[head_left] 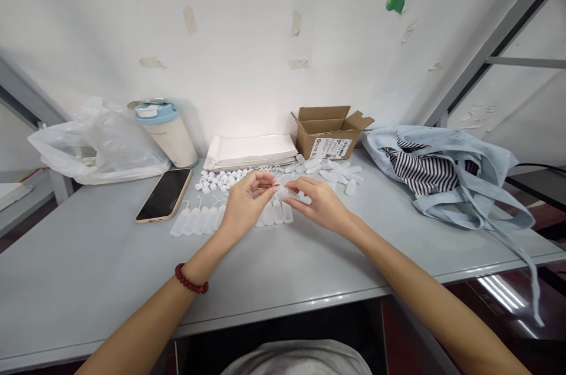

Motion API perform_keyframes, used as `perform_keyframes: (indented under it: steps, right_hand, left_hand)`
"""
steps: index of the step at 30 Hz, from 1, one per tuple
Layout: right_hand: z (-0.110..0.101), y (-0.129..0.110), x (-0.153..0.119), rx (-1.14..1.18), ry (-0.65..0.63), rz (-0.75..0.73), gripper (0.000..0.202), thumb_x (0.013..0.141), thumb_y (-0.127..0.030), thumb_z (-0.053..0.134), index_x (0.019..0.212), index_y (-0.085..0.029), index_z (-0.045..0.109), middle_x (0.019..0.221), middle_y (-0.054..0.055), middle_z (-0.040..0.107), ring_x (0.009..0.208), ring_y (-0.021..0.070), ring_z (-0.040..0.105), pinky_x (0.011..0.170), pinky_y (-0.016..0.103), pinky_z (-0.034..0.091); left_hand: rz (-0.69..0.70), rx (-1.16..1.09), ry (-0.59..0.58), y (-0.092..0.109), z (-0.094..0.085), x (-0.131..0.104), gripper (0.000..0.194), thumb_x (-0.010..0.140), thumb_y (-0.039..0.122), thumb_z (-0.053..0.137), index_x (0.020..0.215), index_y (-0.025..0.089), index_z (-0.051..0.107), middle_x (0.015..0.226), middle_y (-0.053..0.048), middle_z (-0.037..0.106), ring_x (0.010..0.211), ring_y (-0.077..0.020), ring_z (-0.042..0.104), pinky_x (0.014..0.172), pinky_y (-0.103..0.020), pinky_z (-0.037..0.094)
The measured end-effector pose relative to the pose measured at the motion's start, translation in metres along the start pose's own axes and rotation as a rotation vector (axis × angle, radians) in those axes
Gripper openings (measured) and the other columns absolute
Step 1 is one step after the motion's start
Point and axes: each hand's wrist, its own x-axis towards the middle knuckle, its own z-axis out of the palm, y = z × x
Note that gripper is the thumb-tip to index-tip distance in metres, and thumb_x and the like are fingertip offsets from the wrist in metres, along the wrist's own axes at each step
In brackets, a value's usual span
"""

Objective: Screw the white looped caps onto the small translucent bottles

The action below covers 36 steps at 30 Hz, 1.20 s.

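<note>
Above grey table (309, 263), both hands pinching clear vial (289, 192)

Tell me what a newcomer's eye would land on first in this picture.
First, the two hands meeting at the middle of the grey table: the left hand and right hand pinch a small clear plastic vial between them. Just beyond and below them lie a row of finished vials and a scatter of small white caps. A dark phone lies to the left, and a pale blue cloth bag slumps on the right.

phone (164, 194) left | box (328, 134) behind vials (198, 221) | bag (446, 171) right
</note>
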Motion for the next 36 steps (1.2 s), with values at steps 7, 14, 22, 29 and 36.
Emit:
perform_keyframes:
  steps: [7, 14, 22, 29, 36]
  right_hand:
    - [0.000, 0.001, 0.000, -0.007, -0.008, 0.016, 0.019, 0.088, -0.027, 0.060, 0.104, -0.016, 0.064, 0.089, 0.008, 0.067, 0.075, 0.0173, 0.060, 0.065, 0.027, 0.044]
    - [0.005, 0.005, -0.002, -0.016, 0.054, -0.045, 0.020, 0.089, -0.029, 0.060, 0.104, -0.017, 0.063, 0.090, 0.008, 0.069, 0.073, 0.0170, 0.062, 0.064, 0.027, 0.047]
    - [0.010, 0.003, -0.003, -0.049, 0.161, -0.162, 0.030, 0.093, -0.028, 0.054, 0.121, -0.018, 0.054, 0.093, 0.008, 0.071, 0.075, 0.0176, 0.066, 0.062, 0.028, 0.051]
    - [0.012, 0.005, -0.004, -0.045, 0.175, -0.171, 0.024, 0.094, -0.027, 0.050, 0.115, -0.017, 0.058, 0.096, 0.010, 0.072, 0.071, 0.0174, 0.065, 0.061, 0.028, 0.051]
    - [0.018, 0.007, -0.004, -0.026, 0.232, -0.171, 0.021, 0.094, -0.028, 0.051, 0.110, -0.018, 0.059, 0.094, 0.010, 0.072, 0.075, 0.0184, 0.068, 0.062, 0.029, 0.054]
  left_hand:
    - [0.075, 0.093, -0.032, 0.000, 0.001, -0.004, 0.018, 0.079, 0.030, 0.065, 0.091, 0.017, 0.068, 0.094, -0.006, 0.071, 0.090, -0.0200, 0.067, 0.088, -0.037, 0.056]
    - [0.121, 0.167, -0.017, 0.007, 0.002, -0.007, 0.017, 0.085, 0.029, 0.060, 0.092, 0.018, 0.071, 0.096, -0.005, 0.073, 0.093, -0.0197, 0.067, 0.085, -0.032, 0.056]
    - [-0.020, -0.084, 0.011, 0.006, 0.001, -0.004, 0.033, 0.075, 0.030, 0.072, 0.103, 0.017, 0.062, 0.093, -0.006, 0.071, 0.094, -0.0202, 0.067, 0.087, -0.036, 0.056]
    - [-0.120, -0.138, 0.038, 0.009, 0.002, -0.002, 0.034, 0.066, 0.029, 0.078, 0.093, 0.014, 0.064, 0.089, -0.005, 0.070, 0.089, -0.0190, 0.067, 0.087, -0.036, 0.055]
    - [-0.220, -0.144, 0.072, 0.010, 0.003, -0.002, 0.032, 0.062, 0.028, 0.081, 0.088, 0.014, 0.067, 0.086, -0.004, 0.071, 0.090, -0.0198, 0.067, 0.087, -0.035, 0.054]
